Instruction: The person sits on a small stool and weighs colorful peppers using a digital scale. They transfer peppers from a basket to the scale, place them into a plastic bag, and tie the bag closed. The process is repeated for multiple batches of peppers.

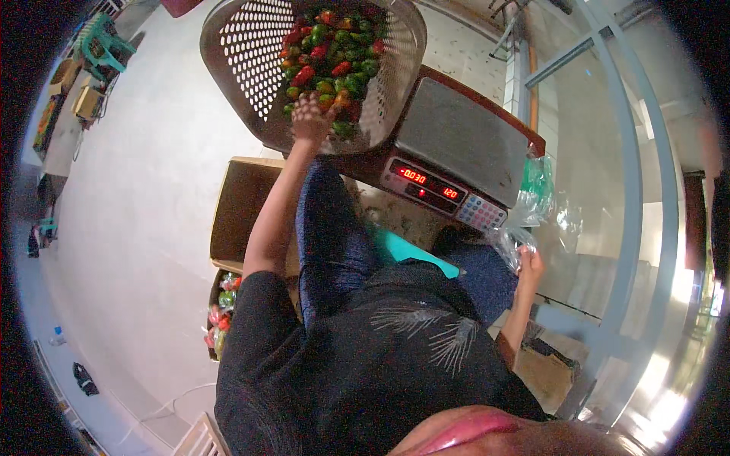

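Observation:
My left hand [311, 119] reaches over the near rim of a perforated plastic basket [245, 62]. Its fingers are apart and touch the heap of red, green and orange peppers [331, 57]; no pepper is plainly gripped. Out to the right, my right hand [529, 263] pinches a clear plastic bag [509, 242] beside my knee. Between the hands a digital scale [462, 134] rests on a brown stand, its red display lit and its grey platform bare. A turquoise flat object [419, 253] lies across my lap, partly hidden by my shirt.
More plastic bags [536, 188] hang at the scale's right edge. An open cardboard box [245, 211] stands beside my left leg, near another box with bagged peppers [222, 308]. Glass panels in a grey frame [627, 125] rise at right. Far left is a green plastic chair [105, 45].

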Demonstrator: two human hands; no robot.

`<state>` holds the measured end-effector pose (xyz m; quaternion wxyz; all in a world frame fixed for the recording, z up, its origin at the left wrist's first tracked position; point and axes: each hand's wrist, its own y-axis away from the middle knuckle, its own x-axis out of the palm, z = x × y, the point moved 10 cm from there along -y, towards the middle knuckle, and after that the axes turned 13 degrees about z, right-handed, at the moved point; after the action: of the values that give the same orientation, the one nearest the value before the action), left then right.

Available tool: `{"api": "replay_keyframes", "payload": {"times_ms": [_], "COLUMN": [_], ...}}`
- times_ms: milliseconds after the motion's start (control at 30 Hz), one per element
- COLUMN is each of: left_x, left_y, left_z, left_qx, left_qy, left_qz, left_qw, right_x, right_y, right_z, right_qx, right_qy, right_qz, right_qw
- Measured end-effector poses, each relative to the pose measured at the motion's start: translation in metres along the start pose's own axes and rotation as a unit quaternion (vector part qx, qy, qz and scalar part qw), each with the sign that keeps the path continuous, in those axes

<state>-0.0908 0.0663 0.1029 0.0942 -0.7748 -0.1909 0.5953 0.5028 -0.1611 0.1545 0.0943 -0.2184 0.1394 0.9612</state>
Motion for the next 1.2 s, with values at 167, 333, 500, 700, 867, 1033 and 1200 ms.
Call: {"api": "replay_keyframes", "payload": {"times_ms": [167,333,500,700,867,1033,1200], "left_x": [0.047,0.075,0.064,0.058,0.03,0.028,-0.041], "left_y": [-0.028,-0.026,-0.03,-0.028,-0.036,-0.089,-0.117], "left_z": [-0.028,-0.035,-0.039,-0.004,-0.003,0.068,0.024], "left_qx": [-0.083,-0.075,-0.055,-0.062,0.101,-0.067,-0.069], "left_qy": [-0.031,-0.076,-0.018,0.034,-0.102,0.166,0.112], "left_qz": [0.093,0.121,0.205,0.061,-0.135,-0.112,0.01], "left_qw": [0.992,0.987,0.977,0.996,0.98,0.977,0.991], "right_x": [0.016,0.027,0.023,0.014,0.003,0.003,-0.013], "right_y": [-0.005,-0.006,-0.013,-0.02,-0.023,-0.032,-0.031], "right_z": [0.003,0.022,0.003,-0.007,-0.024,-0.025,-0.038], "right_qx": [-0.031,-0.051,-0.056,-0.056,-0.048,-0.035,-0.043], "right_qy": [0.019,0.041,0.066,0.064,0.048,0.019,0.015], "right_qz": [0.016,0.014,0.015,-0.002,-0.02,-0.022,-0.071], "right_qw": [0.999,0.998,0.996,0.996,0.998,0.999,0.996]}}
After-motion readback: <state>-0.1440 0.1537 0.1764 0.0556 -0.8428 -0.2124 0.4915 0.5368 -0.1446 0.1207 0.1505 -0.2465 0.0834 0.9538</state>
